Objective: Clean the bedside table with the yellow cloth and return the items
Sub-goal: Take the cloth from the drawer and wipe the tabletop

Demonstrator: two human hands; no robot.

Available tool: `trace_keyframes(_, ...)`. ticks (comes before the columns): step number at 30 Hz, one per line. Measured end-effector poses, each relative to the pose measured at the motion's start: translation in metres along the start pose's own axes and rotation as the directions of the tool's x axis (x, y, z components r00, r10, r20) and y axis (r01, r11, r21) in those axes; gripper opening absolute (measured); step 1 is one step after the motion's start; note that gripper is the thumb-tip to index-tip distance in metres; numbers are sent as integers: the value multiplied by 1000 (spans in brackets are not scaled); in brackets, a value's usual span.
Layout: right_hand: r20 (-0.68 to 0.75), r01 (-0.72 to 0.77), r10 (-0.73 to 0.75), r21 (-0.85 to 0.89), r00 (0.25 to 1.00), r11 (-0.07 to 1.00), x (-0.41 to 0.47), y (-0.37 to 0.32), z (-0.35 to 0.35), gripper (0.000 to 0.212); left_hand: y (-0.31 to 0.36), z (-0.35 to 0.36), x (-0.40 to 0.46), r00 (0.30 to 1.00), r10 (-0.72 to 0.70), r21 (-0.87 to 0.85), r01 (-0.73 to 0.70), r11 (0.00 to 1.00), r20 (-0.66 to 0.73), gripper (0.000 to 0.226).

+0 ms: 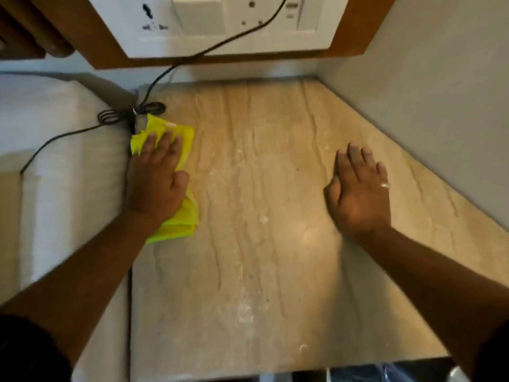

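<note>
The bedside table [261,271] has a beige marble-like top with pale dusty streaks down its middle. A folded yellow cloth [184,139] lies at the table's left edge, near the back. My left hand [157,177] presses flat on the cloth with straight fingers. My right hand [358,188] is on the right side of the top, fingers straight, a ring on one finger; whether it touches the surface I cannot tell. No other items stand on the table.
A black cable [154,86] runs from the white socket panel [220,23] on the wall down to a coiled bundle [129,114] at the table's back left corner. White bedding [60,161] lies to the left. A grey wall [440,106] borders the right side.
</note>
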State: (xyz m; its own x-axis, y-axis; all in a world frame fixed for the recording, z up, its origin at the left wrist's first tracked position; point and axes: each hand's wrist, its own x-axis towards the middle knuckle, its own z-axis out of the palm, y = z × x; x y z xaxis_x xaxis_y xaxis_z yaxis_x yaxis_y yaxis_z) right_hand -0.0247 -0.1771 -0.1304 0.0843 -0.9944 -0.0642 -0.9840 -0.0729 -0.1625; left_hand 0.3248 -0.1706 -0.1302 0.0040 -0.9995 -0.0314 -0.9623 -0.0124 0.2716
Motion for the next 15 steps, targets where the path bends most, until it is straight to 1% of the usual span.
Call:
trace_keyframes(2, -41, -3, 4, 18, 999, 1000, -1, 1, 2, 59, 7, 7, -75, 998, 54, 44, -55, 997, 37, 73)
trace_keyframes(3, -41, -9, 10, 21, 999, 1000, -1, 2, 2, 59, 15, 10, -119, 992, 97, 57, -102, 993, 81, 75)
trace_keyframes(5, -33, -14, 15, 21, 999, 1000, 0, 4, 1, 59, 38, 14, -199, 956, 207, 46, -221, 974, 210, 85)
trace_keyframes(6, -29, -16, 17, 18, 999, 1000, -1, 6, 1, 59, 50, 18, -225, 935, 243, 37, -261, 965, 258, 89)
trace_keyframes(7, -25, -16, 16, 17, 1000, 1000, 0, 5, 1, 59, 58, 20, -239, 925, 243, 29, -262, 965, 294, 90)
trace_keyframes(9, -21, -9, 10, 23, 1000, 1000, 0, 3, 2, 58, 70, 22, -235, 932, 202, 18, -217, 976, 303, 87)
trace_keyframes(11, -27, -3, 4, 29, 1000, 1000, 1, 3, 1, 56, 85, 20, -205, 937, 224, 2, -233, 973, 269, 80)
trace_keyframes(13, -29, 0, 1, 25, 1000, 1000, -1, 4, 0, 55, 102, 22, -151, 949, 226, 6, -233, 972, 221, 70)
trace_keyframes(15, -15, 1, -1, 17, 1000, 1000, -2, 5, -2, 56, 119, 24, -77, 971, 160, 32, -168, 985, 179, 72)
